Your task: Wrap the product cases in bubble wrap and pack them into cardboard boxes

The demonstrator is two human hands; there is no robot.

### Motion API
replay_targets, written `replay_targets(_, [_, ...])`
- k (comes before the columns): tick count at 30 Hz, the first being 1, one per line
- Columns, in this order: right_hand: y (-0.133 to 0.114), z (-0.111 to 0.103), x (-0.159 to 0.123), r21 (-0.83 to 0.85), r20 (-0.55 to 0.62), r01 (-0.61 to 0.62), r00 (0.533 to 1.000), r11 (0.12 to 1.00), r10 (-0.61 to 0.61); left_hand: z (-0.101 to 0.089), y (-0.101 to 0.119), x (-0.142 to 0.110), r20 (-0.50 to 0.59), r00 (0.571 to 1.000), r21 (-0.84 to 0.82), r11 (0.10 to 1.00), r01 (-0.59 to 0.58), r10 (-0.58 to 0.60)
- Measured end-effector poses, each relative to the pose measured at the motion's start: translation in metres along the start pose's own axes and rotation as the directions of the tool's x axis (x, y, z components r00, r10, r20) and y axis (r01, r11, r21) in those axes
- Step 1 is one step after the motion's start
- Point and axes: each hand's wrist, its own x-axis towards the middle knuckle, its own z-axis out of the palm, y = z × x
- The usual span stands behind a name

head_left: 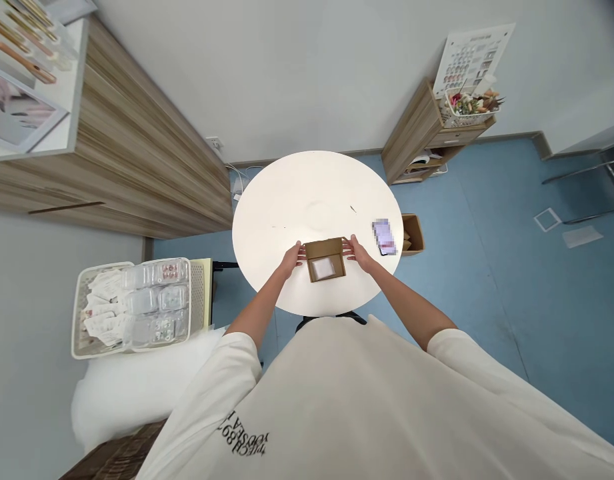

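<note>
A small brown cardboard box sits near the front of the round white table, its lid raised at the back. Inside it lies a whitish, shiny packet, whose kind I cannot make out. My left hand grips the box's left side by the lid, its fingers partly behind the cardboard. On the opposite side, my right hand has its thumb and fingers at the right edge of the lid.
A phone lies at the table's right side, above a brown bin on the floor. White baskets of clear packs stand at left. Wooden cabinets flank the table, and the right one carries a basket of colourful items.
</note>
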Motion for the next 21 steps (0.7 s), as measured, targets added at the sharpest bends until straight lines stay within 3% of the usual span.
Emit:
replay_targets(4, [0.003,0.005,-0.013,-0.038,0.05,0.007,0.999,0.999,-0.006,0.002,-0.005,-0.019,0.069,0.996,0.057,0.997,-0.052,0.048])
replay_targets(9, [0.006,0.009,-0.018,-0.072,0.028,0.041,0.999,0.997,-0.039,0.008,-0.013,-0.024,0.007,0.994,0.113,0.988,-0.107,0.107])
replay_targets(14, [0.007,0.019,-0.017,-0.232,0.012,0.117,0.993,0.966,-0.117,0.012,-0.021,-0.017,-0.021,0.983,0.191,0.966,-0.175,0.182])
replay_targets(17, [0.017,0.028,-0.017,-0.376,0.039,0.205,0.978,0.904,-0.206,0.014,-0.033,-0.017,-0.018,0.97,0.301,0.926,-0.228,0.244])
replay_targets(21, [0.046,0.036,-0.021,-0.639,0.048,0.256,0.955,0.726,-0.294,0.017,-0.057,-0.028,0.027,0.924,0.588,0.741,-0.324,0.382])
